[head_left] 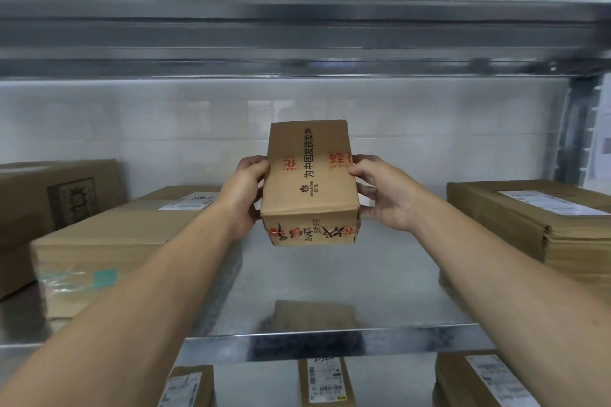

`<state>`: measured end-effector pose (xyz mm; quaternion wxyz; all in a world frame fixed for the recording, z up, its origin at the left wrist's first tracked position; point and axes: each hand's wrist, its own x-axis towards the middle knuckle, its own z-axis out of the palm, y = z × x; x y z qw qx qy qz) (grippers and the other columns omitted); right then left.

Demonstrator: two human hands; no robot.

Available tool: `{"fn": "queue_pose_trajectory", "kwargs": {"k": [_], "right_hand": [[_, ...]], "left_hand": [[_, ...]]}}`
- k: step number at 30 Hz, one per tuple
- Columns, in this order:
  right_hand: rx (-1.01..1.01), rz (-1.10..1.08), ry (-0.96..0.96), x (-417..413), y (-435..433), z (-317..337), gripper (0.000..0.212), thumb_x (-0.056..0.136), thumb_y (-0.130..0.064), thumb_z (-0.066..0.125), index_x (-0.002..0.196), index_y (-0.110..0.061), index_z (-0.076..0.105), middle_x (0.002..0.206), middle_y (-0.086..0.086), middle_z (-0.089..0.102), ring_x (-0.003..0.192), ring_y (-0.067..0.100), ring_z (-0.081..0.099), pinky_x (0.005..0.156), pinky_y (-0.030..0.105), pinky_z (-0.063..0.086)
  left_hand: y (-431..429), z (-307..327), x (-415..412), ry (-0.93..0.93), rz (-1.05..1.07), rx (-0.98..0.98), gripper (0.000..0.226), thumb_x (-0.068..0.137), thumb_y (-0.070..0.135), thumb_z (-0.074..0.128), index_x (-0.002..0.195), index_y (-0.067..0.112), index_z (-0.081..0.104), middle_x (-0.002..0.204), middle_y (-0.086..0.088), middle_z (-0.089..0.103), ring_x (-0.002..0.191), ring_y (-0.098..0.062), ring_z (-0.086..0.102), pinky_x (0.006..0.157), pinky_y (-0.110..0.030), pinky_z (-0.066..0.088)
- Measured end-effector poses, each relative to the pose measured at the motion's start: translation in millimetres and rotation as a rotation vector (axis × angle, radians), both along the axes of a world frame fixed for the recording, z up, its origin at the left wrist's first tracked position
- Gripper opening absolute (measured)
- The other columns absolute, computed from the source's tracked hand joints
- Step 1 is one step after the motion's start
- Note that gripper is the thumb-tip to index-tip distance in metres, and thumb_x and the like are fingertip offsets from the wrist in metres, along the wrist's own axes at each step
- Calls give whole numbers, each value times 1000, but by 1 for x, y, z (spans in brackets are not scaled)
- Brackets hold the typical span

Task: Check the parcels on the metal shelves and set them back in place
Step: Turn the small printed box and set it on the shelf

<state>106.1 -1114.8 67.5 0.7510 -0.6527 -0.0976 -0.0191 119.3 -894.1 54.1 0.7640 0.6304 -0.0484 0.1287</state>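
The left hand grips the left side of the small parcel and the right hand its right side, both equally near, holding it over the metal shelf, its long axis pointing toward the wall.

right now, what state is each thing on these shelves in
small printed box, taped shut, held above the shelf
left hand, grips the box's left side
right hand, grips the box's right side
left parcel, closed, lying flat, label up
far-left box, closed, resting on the shelf
right parcel, closed, lying flat, label up
lower-shelf parcels, resting with labels facing up
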Motion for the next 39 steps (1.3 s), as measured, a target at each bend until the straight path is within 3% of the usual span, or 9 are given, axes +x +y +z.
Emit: {"fn": "queue_pose_trajectory", "kwargs": {"k": [2, 6, 11, 18, 25, 30, 33, 35, 39], "right_hand": [[17, 2, -3, 2, 0, 0, 29, 95, -6, 54, 118, -24, 60, 115, -4, 68, 114, 17, 60, 99, 51, 51], [41, 0, 5, 4, 0, -1, 45, 91, 1, 49, 131, -18, 56, 115, 0, 67, 101, 16, 60, 78, 42, 55], [44, -28, -13, 4, 0, 0, 25, 96, -5, 59, 116, -20, 53, 113, 3, 64, 102, 18, 61, 83, 52, 56], [-65, -24, -80, 13, 0, -4, 70, 90, 6, 57, 149, -26, 37, 116, 11, 63, 100, 23, 60, 88, 53, 55], [-43, -31, -91, 15, -2, -9, 70, 91, 9, 54, 149, -28, 40, 134, 13, 61, 101, 24, 60, 73, 41, 51], [-2, -75, -87, 18, -5, -9, 60, 96, 3, 53, 147, -28, 45, 113, 8, 67, 93, 22, 58, 72, 38, 52], [49, -101, -88, 19, -5, -10, 54, 98, 2, 49, 144, -27, 48, 96, 7, 67, 80, 18, 59, 70, 36, 52], [68, -112, -99, 20, -5, -10, 52, 98, 2, 47, 142, -26, 49, 92, 7, 68, 77, 17, 60, 70, 35, 53], [32, -144, -135, 20, -4, -10, 46, 98, 0, 44, 135, -27, 51, 88, 6, 69, 70, 15, 65, 64, 34, 53]], "left_hand": [[-1, 2, 0, -21, 7, 9, 13, 106, 25, 48, 110, 33, 58, 109, 6, 67, 95, -17, 59, 71, -32, 45], [-2, 4, -2, -51, -15, 20, 13, 106, 23, 49, 116, 26, 56, 102, 8, 66, 93, -15, 61, 69, -33, 48], [-3, 4, -4, -39, -21, -28, 15, 105, 24, 49, 118, 21, 55, 97, 8, 68, 94, -15, 63, 59, -32, 49], [-6, 5, -4, -42, -17, -53, 14, 103, 14, 48, 114, 17, 56, 105, -1, 66, 106, -20, 63, 68, -41, 52], [-6, 2, -5, -30, -28, -74, 17, 102, 11, 45, 113, 15, 57, 107, 0, 66, 108, -21, 62, 65, -44, 54], [-3, 3, -5, 2, -11, 0, 37, 108, 16, 44, 139, 35, 51, 131, 4, 58, 120, -20, 60, 89, -55, 55], [-1, 3, -5, 64, 10, 17, 41, 110, 19, 41, 147, 37, 47, 137, 4, 50, 120, -26, 58, 88, -53, 57], [-1, 3, -5, 111, 18, 18, 34, 110, 21, 42, 142, 28, 52, 134, 0, 55, 115, -26, 59, 83, -50, 57], [-1, 2, -7, 152, -26, 108, 24, 110, 23, 41, 104, 15, 63, 104, -4, 63, 89, -20, 58, 72, -40, 53]]}}
